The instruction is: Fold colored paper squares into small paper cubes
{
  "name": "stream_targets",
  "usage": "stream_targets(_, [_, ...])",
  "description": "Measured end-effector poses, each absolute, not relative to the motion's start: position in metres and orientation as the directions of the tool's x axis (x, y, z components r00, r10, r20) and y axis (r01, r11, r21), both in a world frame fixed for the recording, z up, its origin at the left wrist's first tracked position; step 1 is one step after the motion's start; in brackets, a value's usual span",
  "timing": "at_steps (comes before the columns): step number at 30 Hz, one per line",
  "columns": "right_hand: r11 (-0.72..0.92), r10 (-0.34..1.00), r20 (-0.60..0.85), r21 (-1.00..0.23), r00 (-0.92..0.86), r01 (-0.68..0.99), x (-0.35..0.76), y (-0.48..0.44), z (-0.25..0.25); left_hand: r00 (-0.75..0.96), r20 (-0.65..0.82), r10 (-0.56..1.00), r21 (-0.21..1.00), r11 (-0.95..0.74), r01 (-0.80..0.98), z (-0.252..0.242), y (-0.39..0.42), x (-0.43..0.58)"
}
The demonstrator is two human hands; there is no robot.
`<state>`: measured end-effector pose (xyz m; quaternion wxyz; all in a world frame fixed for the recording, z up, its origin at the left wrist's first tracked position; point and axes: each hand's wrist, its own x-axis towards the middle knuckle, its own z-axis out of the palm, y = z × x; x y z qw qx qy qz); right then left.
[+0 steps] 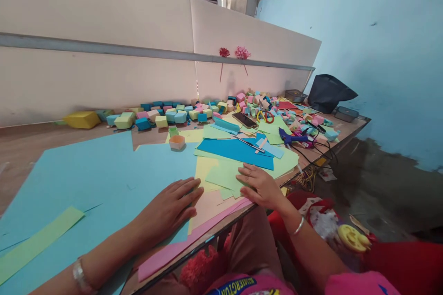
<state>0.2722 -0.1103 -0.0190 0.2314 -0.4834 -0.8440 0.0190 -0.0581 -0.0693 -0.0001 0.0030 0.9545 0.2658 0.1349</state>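
Note:
My left hand [169, 209] lies flat on a large light-blue paper sheet [104, 179], fingers stretched toward its right edge. Near the table's front edge, my right hand [261, 185] rests with spread fingers on light-green paper [224, 175]; nothing is held in either hand. Just beyond the right hand are a dark-blue paper piece [228, 148] and a pen [249, 144] lying across it. A small peach paper box [177, 142] stands open-topped past the left hand. A pink paper strip [187, 244] runs along the front edge.
Several folded paper boxes [161, 121] line the wall side. A phone [244, 120], yellow-handled scissors [265, 116] and a blue glue gun [292, 137] with cables lie to the right. A green strip [41, 242] lies at left. A black bag [328, 93] stands at the far end.

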Motion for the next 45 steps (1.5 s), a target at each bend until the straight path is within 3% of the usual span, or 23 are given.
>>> stream_targets(7, [0.587,0.8,0.332,-0.254,-0.5,0.769,0.269,-0.112,-0.01,0.822,0.296,0.486,0.063,-0.869,0.491,-0.001,-0.067,-0.061])
stream_targets(15, [0.572,0.789,0.485,-0.355,-0.377,0.74,0.268,-0.114,-0.015,0.838,0.323,0.439,-0.062,-0.874,0.482,-0.006,-0.06,-0.065])
stream_targets(21, [0.569,0.733,0.617,-0.325,-0.287,0.755,0.266,-0.119,-0.019,0.843,0.329,0.426,-0.11,-0.869,0.482,-0.01,-0.056,-0.068])
stream_targets(24, [0.509,0.72,0.666,-0.314,-0.197,0.801,0.278,-0.123,-0.017,0.859,0.342,0.382,-0.174,-0.872,0.457,-0.01,-0.054,-0.068])
stream_targets(27, [0.342,0.734,0.676,-0.295,-0.058,0.892,0.306,-0.117,-0.012,0.862,0.355,0.361,-0.19,-0.876,0.444,-0.01,-0.054,-0.067])
stream_targets(29, [0.216,0.765,0.643,-0.198,-0.039,0.956,0.327,-0.106,-0.007,0.859,0.366,0.359,-0.176,-0.879,0.443,-0.009,-0.054,-0.066])
stream_targets(31, [0.102,0.856,0.509,0.008,-0.091,0.995,0.341,-0.091,-0.002,0.855,0.373,0.36,-0.172,-0.879,0.445,-0.008,-0.055,-0.066])
stream_targets(33, [0.101,0.934,0.313,0.227,-0.17,0.969,0.347,-0.076,0.002,0.856,0.374,0.357,-0.187,-0.875,0.447,-0.008,-0.056,-0.066])
stream_targets(34, [0.116,0.945,0.266,0.265,-0.188,0.957,0.347,-0.07,0.003,0.857,0.372,0.356,-0.196,-0.873,0.447,-0.008,-0.057,-0.066])
stream_targets(39, [0.151,0.956,0.201,0.287,-0.213,0.946,0.336,-0.051,0.005,0.855,0.369,0.365,-0.19,-0.87,0.454,-0.01,-0.058,-0.066])
stream_targets(45, [0.123,0.957,0.239,0.181,-0.165,0.976,0.348,-0.045,0.024,0.845,0.375,0.381,-0.164,-0.87,0.465,-0.01,-0.06,-0.065])
